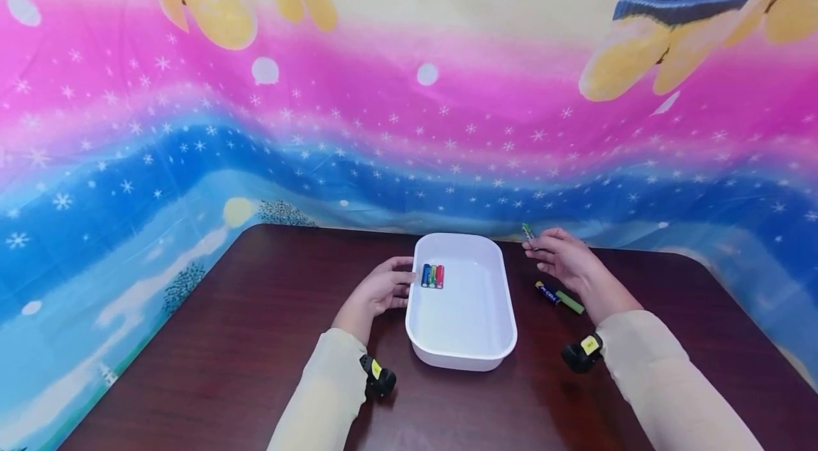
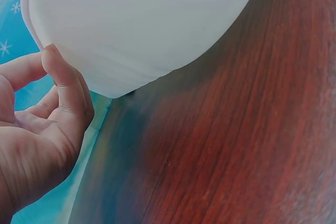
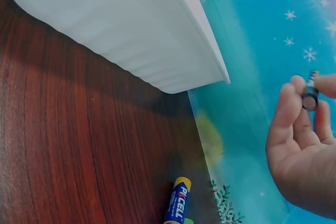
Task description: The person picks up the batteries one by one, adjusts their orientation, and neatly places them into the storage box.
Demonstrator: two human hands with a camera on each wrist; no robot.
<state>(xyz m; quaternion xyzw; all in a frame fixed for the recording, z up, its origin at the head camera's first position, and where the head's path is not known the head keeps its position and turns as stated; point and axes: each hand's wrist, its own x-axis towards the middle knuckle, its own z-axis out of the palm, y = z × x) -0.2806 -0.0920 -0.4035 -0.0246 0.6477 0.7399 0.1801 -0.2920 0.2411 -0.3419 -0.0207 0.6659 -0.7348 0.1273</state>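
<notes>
A white plastic basin stands on the table, with a small row of batteries in blue, green and red lying inside near its left wall. At the basin's left rim, my left hand grips the edge with curled fingers; the left wrist view shows the fingertips against the wall. Raised beyond the basin's right side, my right hand pinches a slim battery with green on it between thumb and fingers. The right wrist view shows one end of this battery.
On the table right of the basin lie a dark blue and yellow battery, lettered PKCELL, and a green battery, end to end beneath the right forearm. A patterned cloth hangs behind the dark wooden table.
</notes>
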